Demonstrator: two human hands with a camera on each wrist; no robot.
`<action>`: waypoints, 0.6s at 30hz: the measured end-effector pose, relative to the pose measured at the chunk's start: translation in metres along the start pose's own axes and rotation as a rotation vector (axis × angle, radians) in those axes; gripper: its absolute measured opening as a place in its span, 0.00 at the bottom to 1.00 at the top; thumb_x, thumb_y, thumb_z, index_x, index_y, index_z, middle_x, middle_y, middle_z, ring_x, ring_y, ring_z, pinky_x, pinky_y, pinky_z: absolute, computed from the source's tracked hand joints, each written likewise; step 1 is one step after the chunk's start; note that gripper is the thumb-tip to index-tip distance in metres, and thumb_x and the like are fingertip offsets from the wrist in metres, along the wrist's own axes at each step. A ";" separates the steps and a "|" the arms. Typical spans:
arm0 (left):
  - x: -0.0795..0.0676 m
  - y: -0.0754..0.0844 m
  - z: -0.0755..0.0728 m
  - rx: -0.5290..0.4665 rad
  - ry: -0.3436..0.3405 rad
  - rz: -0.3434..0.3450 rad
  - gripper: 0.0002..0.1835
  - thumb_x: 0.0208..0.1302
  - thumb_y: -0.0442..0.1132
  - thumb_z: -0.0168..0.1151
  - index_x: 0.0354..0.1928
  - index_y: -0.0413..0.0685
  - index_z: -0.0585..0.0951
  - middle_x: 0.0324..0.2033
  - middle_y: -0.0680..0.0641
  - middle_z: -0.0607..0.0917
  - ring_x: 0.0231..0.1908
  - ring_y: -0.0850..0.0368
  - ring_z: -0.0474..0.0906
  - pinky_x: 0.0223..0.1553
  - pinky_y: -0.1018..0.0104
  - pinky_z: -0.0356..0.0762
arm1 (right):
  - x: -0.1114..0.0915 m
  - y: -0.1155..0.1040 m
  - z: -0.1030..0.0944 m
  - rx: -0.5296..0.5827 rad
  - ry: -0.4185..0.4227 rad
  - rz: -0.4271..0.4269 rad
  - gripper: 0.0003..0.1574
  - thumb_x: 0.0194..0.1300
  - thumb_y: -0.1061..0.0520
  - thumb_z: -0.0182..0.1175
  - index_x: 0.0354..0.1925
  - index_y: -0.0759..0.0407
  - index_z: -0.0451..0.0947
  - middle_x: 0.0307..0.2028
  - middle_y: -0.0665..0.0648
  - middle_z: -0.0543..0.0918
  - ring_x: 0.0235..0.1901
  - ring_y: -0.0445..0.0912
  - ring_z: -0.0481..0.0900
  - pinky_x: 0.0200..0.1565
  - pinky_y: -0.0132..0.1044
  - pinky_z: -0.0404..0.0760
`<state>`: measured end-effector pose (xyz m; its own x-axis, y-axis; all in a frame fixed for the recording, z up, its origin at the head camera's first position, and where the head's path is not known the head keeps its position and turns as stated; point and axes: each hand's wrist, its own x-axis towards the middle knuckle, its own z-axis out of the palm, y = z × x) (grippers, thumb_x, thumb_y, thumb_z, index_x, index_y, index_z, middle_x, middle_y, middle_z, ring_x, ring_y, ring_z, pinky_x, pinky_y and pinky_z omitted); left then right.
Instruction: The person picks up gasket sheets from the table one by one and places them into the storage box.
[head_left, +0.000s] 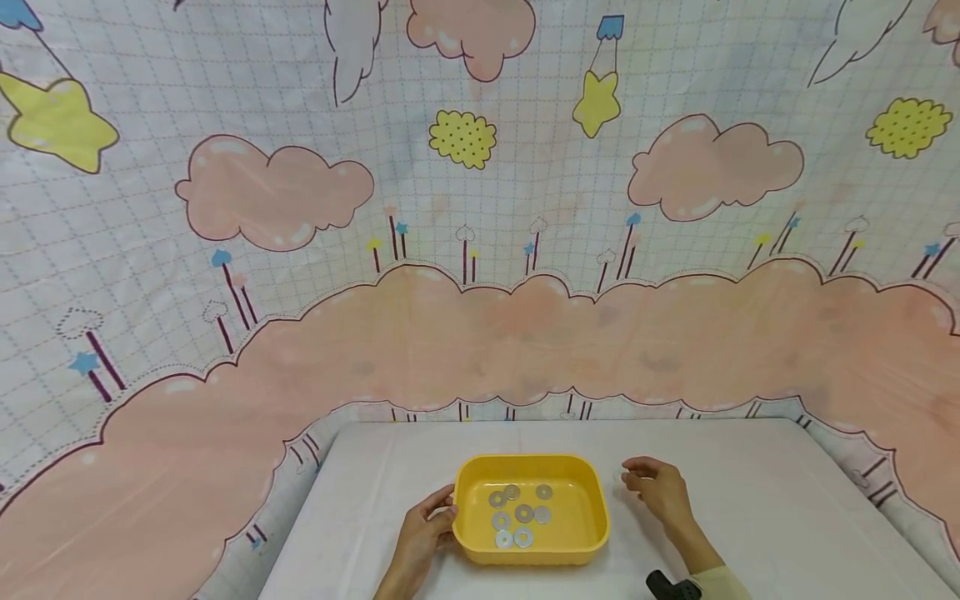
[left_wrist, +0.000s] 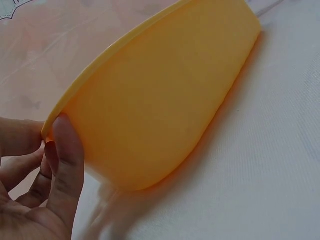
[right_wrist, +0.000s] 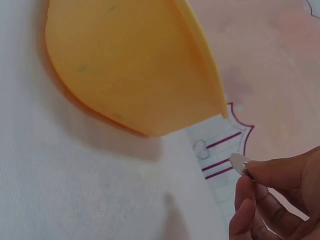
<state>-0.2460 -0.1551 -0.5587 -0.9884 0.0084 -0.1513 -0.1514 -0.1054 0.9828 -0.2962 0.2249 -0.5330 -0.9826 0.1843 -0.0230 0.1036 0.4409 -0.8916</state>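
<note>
A yellow plastic tray [head_left: 532,556] sits on the white-covered table, with several flat metal washers [head_left: 523,513] lying in it, some overlapping. At the tray's left side, my left hand [head_left: 420,533] pinches the rim; the left wrist view shows thumb and fingers on that edge. Off to the right of the tray and above the table, my right hand [head_left: 663,493] holds a single washer [right_wrist: 240,164] between thumb and fingertips, apart from the tray. That washer is too small to make out in the head view.
White cloth covers the table [head_left: 750,500]. Behind it and at both sides hangs a curtain [head_left: 525,342] printed with clouds and stars. A black strapped device [head_left: 672,587] is on the right wrist, beside a light sleeve [head_left: 720,583].
</note>
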 end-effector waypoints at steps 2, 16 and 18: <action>0.000 0.000 0.000 0.003 0.000 0.001 0.30 0.66 0.34 0.60 0.69 0.33 0.67 0.48 0.47 0.71 0.33 0.62 0.75 0.34 0.71 0.80 | -0.003 -0.004 -0.002 0.016 -0.001 0.004 0.16 0.62 0.60 0.63 0.48 0.65 0.82 0.36 0.56 0.85 0.34 0.48 0.83 0.33 0.31 0.80; -0.004 0.002 0.002 0.012 0.010 0.009 0.30 0.67 0.34 0.59 0.69 0.34 0.67 0.49 0.46 0.71 0.33 0.62 0.76 0.34 0.70 0.81 | -0.014 -0.023 -0.004 0.137 -0.018 -0.020 0.17 0.63 0.63 0.64 0.50 0.70 0.79 0.35 0.58 0.85 0.33 0.46 0.83 0.36 0.33 0.86; -0.005 0.002 0.002 0.013 0.009 0.008 0.30 0.67 0.34 0.59 0.69 0.34 0.67 0.49 0.46 0.71 0.33 0.62 0.76 0.34 0.70 0.82 | -0.015 -0.025 -0.004 0.160 -0.022 -0.021 0.17 0.63 0.63 0.64 0.50 0.71 0.79 0.36 0.59 0.84 0.33 0.46 0.83 0.36 0.33 0.86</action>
<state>-0.2417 -0.1535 -0.5555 -0.9895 -0.0012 -0.1448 -0.1440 -0.0929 0.9852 -0.2834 0.2142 -0.5088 -0.9876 0.1563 -0.0117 0.0585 0.2987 -0.9526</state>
